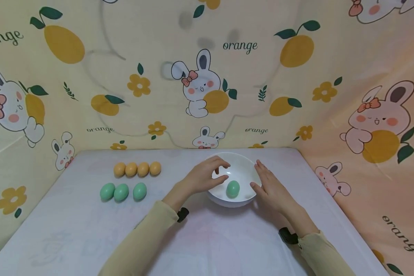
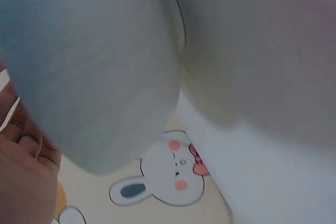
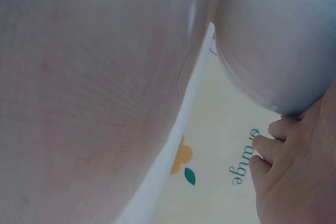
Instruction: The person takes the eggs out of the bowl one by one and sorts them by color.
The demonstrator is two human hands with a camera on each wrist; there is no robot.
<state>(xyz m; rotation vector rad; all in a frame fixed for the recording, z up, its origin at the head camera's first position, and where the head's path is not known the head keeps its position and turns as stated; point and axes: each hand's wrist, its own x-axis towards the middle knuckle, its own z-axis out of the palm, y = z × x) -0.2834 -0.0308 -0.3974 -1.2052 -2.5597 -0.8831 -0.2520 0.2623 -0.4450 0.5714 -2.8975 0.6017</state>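
Observation:
A white bowl (image 1: 231, 203) stands on the table, with one green egg (image 1: 232, 189) lying inside it. My left hand (image 1: 207, 176) is over the bowl's left rim, thumb and fingers parted with nothing between them. On the opposite side, my right hand (image 1: 274, 191) lies along the right rim, its fingers straight and the thumb spread toward the inside. The bowl's outer wall (image 2: 94, 72) fills much of the left wrist view, beside the left fingers. In the right wrist view the right fingertips are at the wall of the bowl (image 3: 278, 40).
To the left lie three green eggs (image 1: 121, 192), two close together and one slightly apart. Behind them several yellow-orange eggs (image 1: 143, 169) form a row. A patterned cloth (image 1: 200, 34) with rabbits and oranges rises behind the white-covered table (image 1: 207, 245) and along its sides.

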